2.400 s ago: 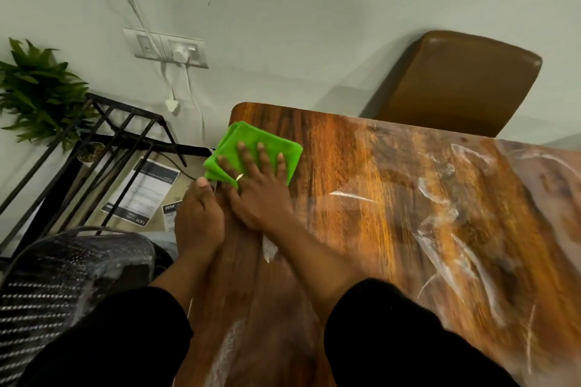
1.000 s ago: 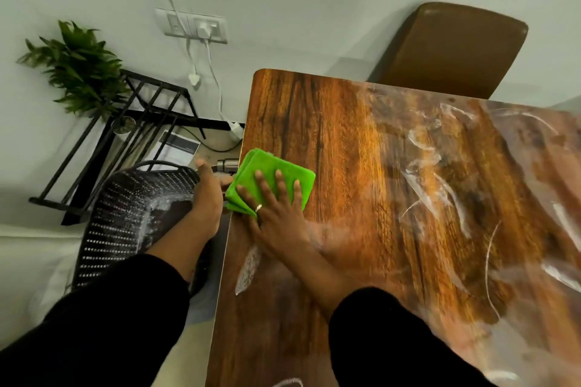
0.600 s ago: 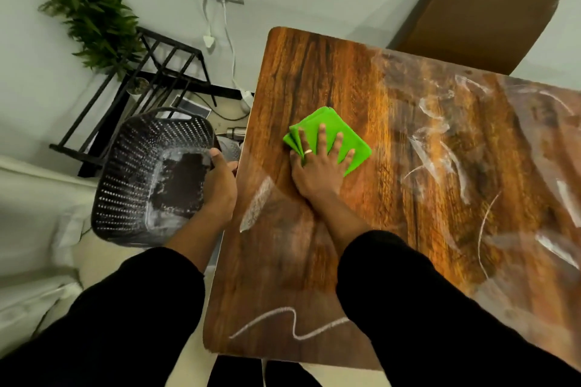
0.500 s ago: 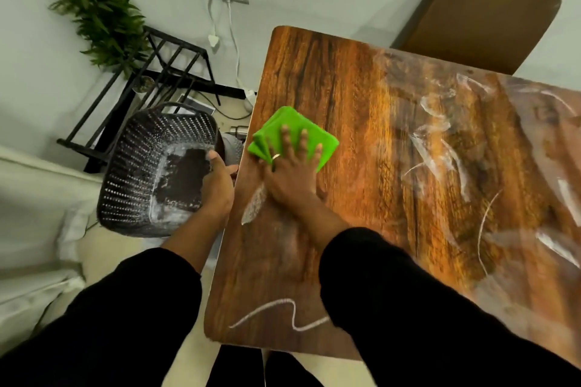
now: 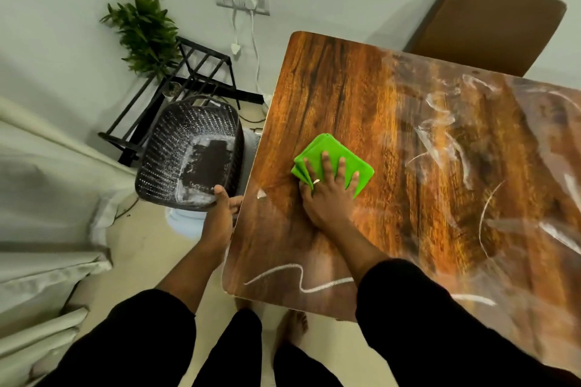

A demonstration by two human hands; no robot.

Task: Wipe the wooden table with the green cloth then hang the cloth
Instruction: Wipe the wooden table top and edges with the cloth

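At frame centre the right hand [image 5: 327,195] presses flat, fingers spread, on the folded green cloth [image 5: 333,160] lying on the wooden worktop [image 5: 361,97], while the left hand [image 5: 220,214] grips the rim of a black perforated basket [image 5: 176,151] at centre left.

Black sleeves [image 5: 424,302], black trousers [image 5: 232,352], ring [image 5: 316,181], bare feet [image 5: 290,328]

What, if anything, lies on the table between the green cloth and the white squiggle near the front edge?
Nothing visible. The right hand presses the green cloth flat on the wooden table; only bare wood and that forearm lie between it and the white squiggle. The left hand holds the black basket off the table's side.
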